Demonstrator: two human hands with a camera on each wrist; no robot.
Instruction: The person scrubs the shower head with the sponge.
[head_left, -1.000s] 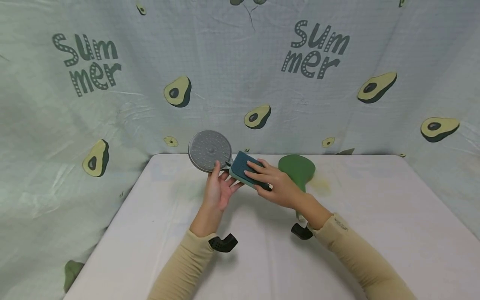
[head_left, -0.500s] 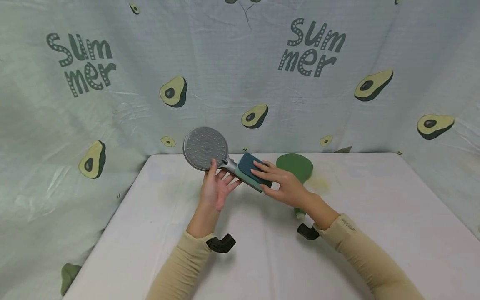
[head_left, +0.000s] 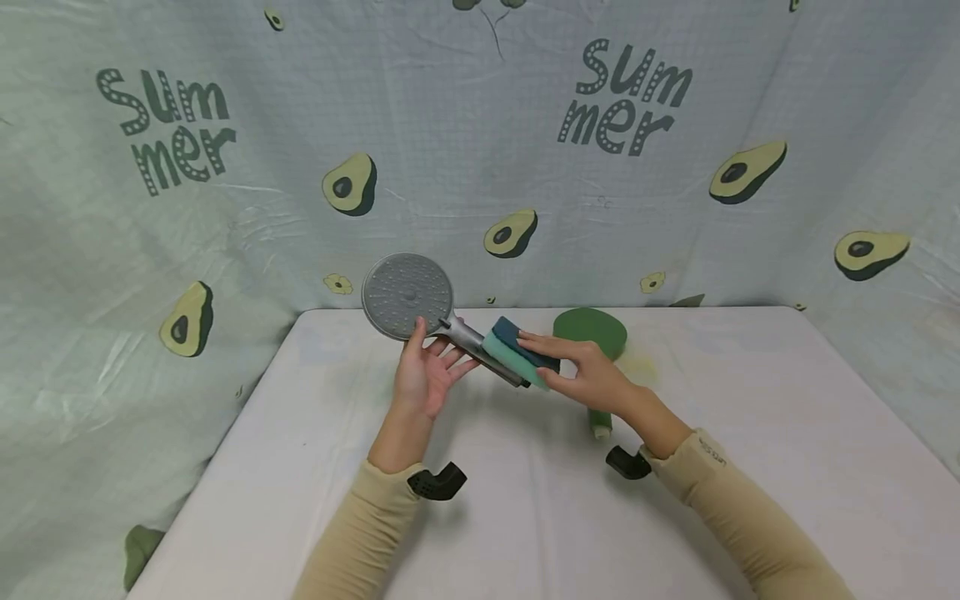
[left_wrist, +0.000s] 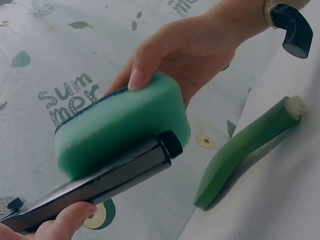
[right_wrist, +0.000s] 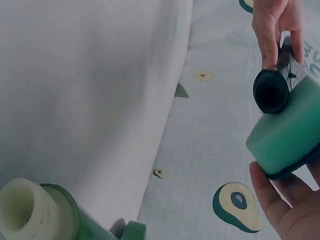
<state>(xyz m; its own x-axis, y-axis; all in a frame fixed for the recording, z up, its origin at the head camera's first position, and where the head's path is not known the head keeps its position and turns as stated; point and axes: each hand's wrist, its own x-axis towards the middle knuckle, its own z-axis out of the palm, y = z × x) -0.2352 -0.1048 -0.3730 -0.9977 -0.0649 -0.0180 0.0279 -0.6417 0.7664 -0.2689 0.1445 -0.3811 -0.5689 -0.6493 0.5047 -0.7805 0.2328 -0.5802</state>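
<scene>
My left hand (head_left: 422, 375) holds a grey shower head (head_left: 407, 296) above the table by the upper part of its handle, its round nozzle face toward me. In my right hand (head_left: 588, 373) is a two-layer sponge (head_left: 517, 354), dark blue on one side and mint green on the other. The left wrist view shows the sponge's green side (left_wrist: 125, 125) touching the handle (left_wrist: 115, 177) near its black threaded end. The right wrist view looks at that hollow end (right_wrist: 270, 91), with the sponge right beside it.
On the white table (head_left: 525, 517) lies a green piece (head_left: 592, 329) with a broad round head, a narrow handle and a pale hollow end (right_wrist: 22, 210). It sits behind and beneath my right hand. A fabric backdrop (head_left: 450, 125) with avocado prints hangs behind the table.
The sponge has slid right and down along the handle toward its threaded end, tilting and exposing more of the handle. My left hand and the shower head have shifted slightly left.
</scene>
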